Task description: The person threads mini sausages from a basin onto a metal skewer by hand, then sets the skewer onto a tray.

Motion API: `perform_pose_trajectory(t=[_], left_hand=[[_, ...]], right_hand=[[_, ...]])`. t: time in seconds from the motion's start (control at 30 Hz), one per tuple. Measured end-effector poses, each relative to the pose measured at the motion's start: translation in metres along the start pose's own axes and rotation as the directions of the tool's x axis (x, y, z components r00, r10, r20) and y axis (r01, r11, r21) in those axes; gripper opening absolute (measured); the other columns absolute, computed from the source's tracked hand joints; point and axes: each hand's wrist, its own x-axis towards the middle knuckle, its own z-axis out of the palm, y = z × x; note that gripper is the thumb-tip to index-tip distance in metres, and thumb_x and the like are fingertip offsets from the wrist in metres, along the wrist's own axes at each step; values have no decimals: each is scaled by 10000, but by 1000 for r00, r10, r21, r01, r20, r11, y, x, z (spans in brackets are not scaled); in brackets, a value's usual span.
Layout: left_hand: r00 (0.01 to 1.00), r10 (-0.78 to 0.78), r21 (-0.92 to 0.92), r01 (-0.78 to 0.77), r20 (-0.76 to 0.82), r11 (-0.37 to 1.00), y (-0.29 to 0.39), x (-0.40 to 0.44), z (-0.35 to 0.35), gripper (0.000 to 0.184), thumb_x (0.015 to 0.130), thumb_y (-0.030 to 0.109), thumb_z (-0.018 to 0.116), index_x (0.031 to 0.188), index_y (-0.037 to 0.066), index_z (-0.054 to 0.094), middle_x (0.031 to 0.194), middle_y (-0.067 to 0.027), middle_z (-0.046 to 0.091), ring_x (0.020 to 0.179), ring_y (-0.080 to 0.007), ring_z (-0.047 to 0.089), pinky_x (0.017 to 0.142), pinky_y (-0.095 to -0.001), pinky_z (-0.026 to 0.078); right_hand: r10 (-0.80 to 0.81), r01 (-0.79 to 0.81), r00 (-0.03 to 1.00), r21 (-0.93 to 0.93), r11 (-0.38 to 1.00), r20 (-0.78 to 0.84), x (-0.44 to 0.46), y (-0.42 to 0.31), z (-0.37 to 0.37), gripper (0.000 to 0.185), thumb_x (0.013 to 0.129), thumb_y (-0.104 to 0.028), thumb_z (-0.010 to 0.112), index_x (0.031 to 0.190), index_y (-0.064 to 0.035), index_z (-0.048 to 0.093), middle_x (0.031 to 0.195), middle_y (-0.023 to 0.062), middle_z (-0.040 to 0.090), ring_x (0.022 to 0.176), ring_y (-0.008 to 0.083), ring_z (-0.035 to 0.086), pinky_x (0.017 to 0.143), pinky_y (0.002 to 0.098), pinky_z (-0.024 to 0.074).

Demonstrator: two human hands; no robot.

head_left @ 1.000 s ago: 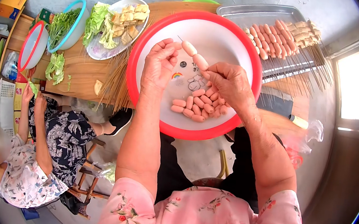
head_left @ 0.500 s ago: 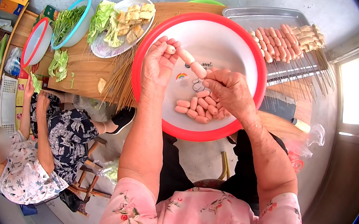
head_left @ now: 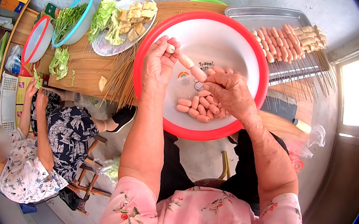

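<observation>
Above a white basin with a red rim [head_left: 261,84], my right hand [head_left: 231,93] pinches the end of a skewer that carries two small sausages [head_left: 186,61]. My left hand [head_left: 161,58], palm up and fingers curled, holds a loose sausage [head_left: 170,48] beside the skewer's other end. Several loose sausages [head_left: 204,106] lie in a heap at the bottom of the basin, below my hands. More sausages show partly behind my right hand.
Skewered sausages [head_left: 282,44] lie on a metal tray [head_left: 263,15] at the back right. A knife [head_left: 281,107] rests below it. Bare skewers [head_left: 123,76], a plate of vegetables [head_left: 102,49] and bowls [head_left: 88,18] stand left. A co-worker [head_left: 34,161] sits at left, holding a leaf.
The view has shifted slightly, so the table sits further right. My left hand has drawn back a little from the skewered sausages, and its sausage now lies in the curled fingers.
</observation>
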Motion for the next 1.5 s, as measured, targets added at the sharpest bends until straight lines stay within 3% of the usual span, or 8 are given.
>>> perform_pose_trajectory(t=[0.6,0.67,0.7,1.1,1.3,1.37,1.4,1.5], left_hand=[[998,34,113,-40,55,993,0,-6,10,432,859,15,528,1252,-75,374,1099,-196,531,926,-266,579,798,-351,491],[998,37,120,-44,59,992,0,-6,11,443,857,15,531,1255,-83,363,1108,-201,525,921,-264,579,805,-351,488],[998,37,119,-44,58,992,0,-6,11,443,857,15,531,1255,-83,363,1108,-201,525,921,-264,579,805,-351,488],[997,3,34,-5,82,999,-6,-18,25,403,919,168,514,1213,-71,376,1119,-200,487,993,-300,554,905,-432,470],[998,-60,-97,58,-13,994,-13,-21,30,358,942,269,478,1127,-30,412,978,-148,516,884,-268,565,793,-425,513],[998,-63,-181,64,14,981,-12,-18,27,340,942,292,478,1076,-15,424,920,-128,517,783,-222,542,710,-371,499],[998,-56,-182,58,15,982,-11,-18,27,340,942,292,478,1076,-15,424,920,-128,517,783,-222,542,710,-371,499],[999,-36,-184,40,27,982,-9,-18,26,342,948,294,465,1094,-13,426,881,-112,514,712,-188,502,644,-332,463]], right_hand=[[7,-10,1000,-115,993,-28,-2,2,6,112,744,-228,693,740,-117,697,644,-7,575,805,158,496,874,384,251],[137,-126,988,-148,981,69,-1,-12,0,126,773,-145,680,838,-38,687,950,154,664,1091,252,538,1001,385,285],[137,-126,988,-149,981,70,-1,-13,0,126,773,-145,680,838,-38,687,950,154,664,1091,252,538,1001,385,285],[120,-128,991,-138,982,-64,-4,-14,18,123,727,-177,721,805,-86,697,869,66,668,982,209,560,926,341,320],[44,-49,997,-77,996,-67,-4,-20,25,112,733,-122,705,821,-56,681,839,65,632,855,209,526,870,343,345],[46,-54,995,-103,993,-85,-7,-26,29,108,791,-78,655,860,5,651,659,95,610,632,178,597,611,311,480],[39,-48,996,-104,993,-84,-9,-32,29,108,791,-78,655,860,5,651,659,95,610,632,178,597,611,311,480],[270,-292,955,248,924,120,-14,-39,31,130,873,-60,553,872,58,609,630,70,575,635,126,620,562,238,529]])
